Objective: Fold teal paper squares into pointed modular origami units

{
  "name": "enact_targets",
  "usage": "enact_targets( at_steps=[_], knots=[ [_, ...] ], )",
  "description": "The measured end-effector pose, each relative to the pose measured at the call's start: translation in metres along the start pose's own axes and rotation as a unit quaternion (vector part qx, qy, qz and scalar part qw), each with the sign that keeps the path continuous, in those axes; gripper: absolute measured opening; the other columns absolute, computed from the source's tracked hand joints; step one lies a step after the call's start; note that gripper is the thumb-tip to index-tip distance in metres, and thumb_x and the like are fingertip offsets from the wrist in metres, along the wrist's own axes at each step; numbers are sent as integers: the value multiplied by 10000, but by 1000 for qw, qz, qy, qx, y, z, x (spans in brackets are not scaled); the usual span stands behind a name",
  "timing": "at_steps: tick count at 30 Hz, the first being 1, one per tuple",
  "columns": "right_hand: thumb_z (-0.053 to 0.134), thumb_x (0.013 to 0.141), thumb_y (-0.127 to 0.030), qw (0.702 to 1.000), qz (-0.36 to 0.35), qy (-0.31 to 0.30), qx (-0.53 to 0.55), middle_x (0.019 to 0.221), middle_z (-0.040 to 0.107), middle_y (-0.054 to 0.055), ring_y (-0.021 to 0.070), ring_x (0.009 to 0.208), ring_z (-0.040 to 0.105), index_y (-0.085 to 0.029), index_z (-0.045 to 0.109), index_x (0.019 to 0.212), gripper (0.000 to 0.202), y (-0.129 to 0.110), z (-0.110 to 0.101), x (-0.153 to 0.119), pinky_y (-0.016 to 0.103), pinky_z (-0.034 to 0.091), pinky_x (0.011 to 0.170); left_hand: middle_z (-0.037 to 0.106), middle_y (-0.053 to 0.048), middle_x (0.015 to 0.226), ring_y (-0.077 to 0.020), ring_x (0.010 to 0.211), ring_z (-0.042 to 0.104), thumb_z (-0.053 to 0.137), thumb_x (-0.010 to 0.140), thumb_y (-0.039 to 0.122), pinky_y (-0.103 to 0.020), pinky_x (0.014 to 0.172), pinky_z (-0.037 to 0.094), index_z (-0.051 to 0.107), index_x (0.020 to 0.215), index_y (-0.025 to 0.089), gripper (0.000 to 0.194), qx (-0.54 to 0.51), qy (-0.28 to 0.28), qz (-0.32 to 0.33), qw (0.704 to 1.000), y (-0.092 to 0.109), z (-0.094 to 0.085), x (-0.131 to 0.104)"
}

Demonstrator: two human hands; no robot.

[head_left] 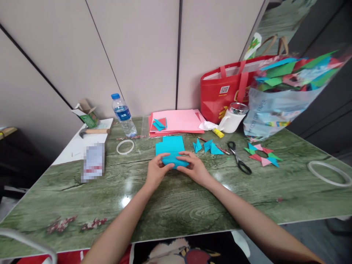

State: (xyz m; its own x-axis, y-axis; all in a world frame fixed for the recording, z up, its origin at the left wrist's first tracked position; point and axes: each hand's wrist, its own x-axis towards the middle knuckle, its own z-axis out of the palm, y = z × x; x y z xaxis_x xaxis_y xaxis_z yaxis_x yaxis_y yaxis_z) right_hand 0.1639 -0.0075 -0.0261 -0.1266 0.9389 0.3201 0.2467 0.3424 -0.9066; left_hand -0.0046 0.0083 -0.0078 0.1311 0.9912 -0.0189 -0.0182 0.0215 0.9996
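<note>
Between my two hands is a piece of blue paper (173,159), partly folded and raised off the table. My left hand (159,169) grips its left end, thumb in front and fingers on top. On the right end, my right hand (194,168) holds it the same way, the thumbs close together at the lower edge. Just behind lie flat blue paper squares (169,143), overlapping. Several folded blue paper pieces (207,146) rest to the right of them. Farther right is a ring of folded paper (263,154) in red, pink, green and blue.
Black-handled scissors (239,157), a white mug (233,118) and a yellow glue stick (218,132) are on the right. Pink paper sheets (176,121) lie at the back. A water bottle (124,115), tape roll (125,147) and hammer (95,131) are left. A red bag (213,97) stands behind.
</note>
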Motion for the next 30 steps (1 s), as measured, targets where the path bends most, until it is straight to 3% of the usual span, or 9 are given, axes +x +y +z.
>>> enact_targets(
  at_steps=[3,6,8,11,13,17,24,30],
  knots=[
    [630,699,-326,999,-21,3,-38,944,620,63,227,874,566,-246,669,888,209,0,0,0,330,466,665,651,-29,681,-152,613,577,725,543,248,-234,569,452,679,775,158,253,72,22,47,996,0,-1,0],
    [631,694,-342,999,8,19,-36,798,652,44,199,684,583,-227,666,807,165,1,1,0,314,456,583,652,-53,821,-187,780,590,728,536,261,-235,612,462,690,677,181,167,113,45,95,988,2,-2,0],
    [649,671,-350,998,46,34,-9,728,641,25,173,589,567,-218,644,817,197,1,1,1,301,453,538,654,-57,806,-195,777,601,733,533,273,-255,620,481,683,661,168,173,91,32,67,993,3,-3,0],
    [657,656,-360,990,102,27,92,564,553,-34,147,501,550,-217,589,875,270,1,1,2,288,471,498,639,-24,614,-171,572,613,711,577,318,-319,590,519,668,733,138,243,-2,-25,-44,999,5,-1,0],
    [661,650,-363,978,125,16,166,544,523,-53,139,496,560,-216,562,892,300,1,0,3,287,492,506,630,-13,559,-164,516,610,708,586,332,-337,573,535,661,756,121,275,-48,-39,-84,995,4,1,0],
    [683,625,-356,962,154,9,224,574,557,-51,126,504,579,-196,565,887,328,3,1,4,280,507,526,644,-25,547,-150,494,611,737,552,314,-310,551,549,656,717,99,283,-89,-38,-107,990,3,2,-2],
    [708,586,-355,967,173,16,184,525,590,-33,121,457,574,-161,594,790,304,7,1,4,237,463,455,638,-24,541,-130,473,596,757,521,296,-291,527,552,646,692,81,297,-81,-33,-122,989,2,1,-2],
    [713,579,-339,967,172,34,186,487,532,-70,89,436,522,-171,586,815,316,6,0,5,213,447,453,667,-65,635,-176,592,648,713,592,346,-319,620,546,629,736,75,319,-52,-122,-152,979,2,0,-3]
  ],
)
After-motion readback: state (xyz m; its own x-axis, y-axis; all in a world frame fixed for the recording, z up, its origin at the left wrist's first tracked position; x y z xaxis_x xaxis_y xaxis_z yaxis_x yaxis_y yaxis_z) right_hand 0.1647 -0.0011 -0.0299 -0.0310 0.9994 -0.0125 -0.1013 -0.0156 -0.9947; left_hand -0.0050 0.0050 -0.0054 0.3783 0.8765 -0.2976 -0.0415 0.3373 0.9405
